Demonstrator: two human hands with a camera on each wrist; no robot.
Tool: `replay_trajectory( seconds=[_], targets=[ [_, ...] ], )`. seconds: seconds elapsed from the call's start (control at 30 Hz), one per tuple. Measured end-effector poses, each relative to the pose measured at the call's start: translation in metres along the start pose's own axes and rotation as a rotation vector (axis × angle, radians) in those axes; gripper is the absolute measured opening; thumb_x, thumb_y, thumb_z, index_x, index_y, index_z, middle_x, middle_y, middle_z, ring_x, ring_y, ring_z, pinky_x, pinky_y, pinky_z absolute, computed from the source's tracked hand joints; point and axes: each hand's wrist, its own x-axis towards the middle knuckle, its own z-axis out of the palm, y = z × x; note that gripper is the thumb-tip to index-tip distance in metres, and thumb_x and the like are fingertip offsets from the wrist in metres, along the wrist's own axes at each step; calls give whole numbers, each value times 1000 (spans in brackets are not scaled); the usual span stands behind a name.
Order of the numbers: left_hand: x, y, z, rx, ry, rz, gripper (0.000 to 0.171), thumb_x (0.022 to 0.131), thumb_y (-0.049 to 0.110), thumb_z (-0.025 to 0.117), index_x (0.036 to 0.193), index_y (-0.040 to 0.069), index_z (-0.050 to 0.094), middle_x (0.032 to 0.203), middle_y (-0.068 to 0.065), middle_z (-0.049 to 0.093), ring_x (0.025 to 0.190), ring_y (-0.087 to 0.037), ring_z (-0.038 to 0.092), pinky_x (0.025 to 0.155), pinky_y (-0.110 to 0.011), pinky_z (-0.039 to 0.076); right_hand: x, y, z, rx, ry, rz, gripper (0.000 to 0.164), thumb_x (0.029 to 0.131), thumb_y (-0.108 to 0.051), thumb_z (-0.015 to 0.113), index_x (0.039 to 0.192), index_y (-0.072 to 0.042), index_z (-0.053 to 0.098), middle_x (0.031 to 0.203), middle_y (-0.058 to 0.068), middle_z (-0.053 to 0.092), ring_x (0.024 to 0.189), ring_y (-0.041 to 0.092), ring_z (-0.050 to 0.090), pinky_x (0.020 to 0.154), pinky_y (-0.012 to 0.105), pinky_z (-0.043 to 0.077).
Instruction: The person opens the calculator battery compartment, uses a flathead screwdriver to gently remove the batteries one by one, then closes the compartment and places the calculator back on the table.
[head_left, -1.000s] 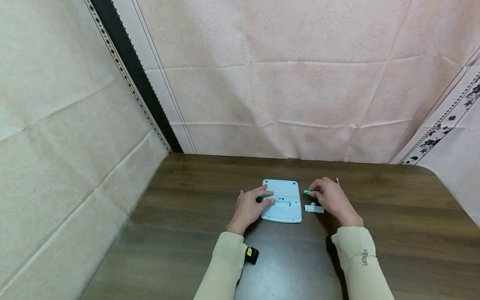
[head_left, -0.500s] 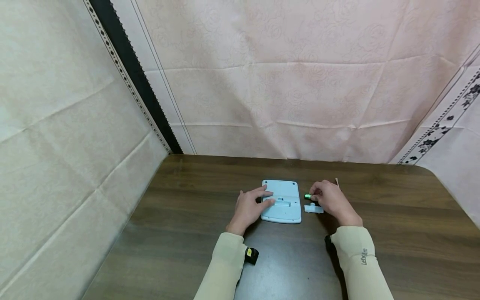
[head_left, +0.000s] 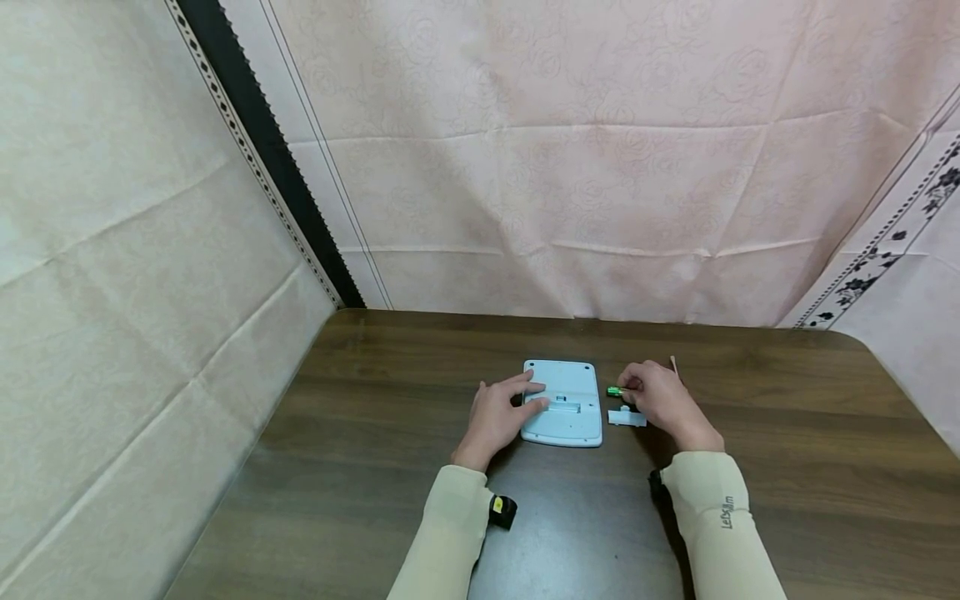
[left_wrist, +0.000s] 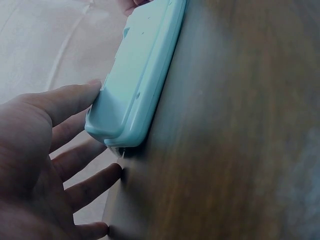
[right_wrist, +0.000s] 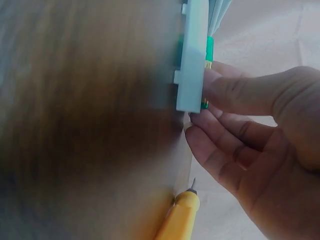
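A light-blue flat device (head_left: 570,429) lies back side up on the table, its small battery recess (head_left: 566,407) uncovered. My left hand (head_left: 498,412) rests at its left side, thumb and forefinger stretched over the back. The left wrist view shows the thumb (left_wrist: 75,100) against the device's edge and the other fingers spread. Right of the device, my right hand (head_left: 660,400) pinches a small green battery (head_left: 613,391) between thumb and fingers. Just below that hand lies a light-blue battery cover (head_left: 626,417); it partly hides the battery in the right wrist view.
A yellow-handled screwdriver (right_wrist: 181,215) lies beside my right hand, mostly hidden by it in the head view. The brown wooden table (head_left: 360,467) meets a pale patterned cloth (head_left: 600,192) behind and at both sides.
My right hand has lowered slightly toward the battery cover with the green battery in its fingers. My left hand and the device stay where they were.
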Motion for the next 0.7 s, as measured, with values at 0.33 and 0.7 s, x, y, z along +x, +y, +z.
replay_trajectory(
  seconds=[0.33,0.7],
  targets=[
    [1,1,-1,1,2,8,31,102,32,75,129,17,79,152,-1,60,145,-25,51,124,-69,10,-1,2,-7,21,-53,18,17,94,9,72,111,7,72,104,20,66,94,35,64,85,57,56],
    [1,-2,1,-1,6,9,31,102,31,75,129,17,79,151,-1,61,145,-24,51,124,-69,10,-7,-1,-17,45,-73,63,19,97,8,68,117,7,70,108,21,66,97,36,64,86,55,56]
  ],
)
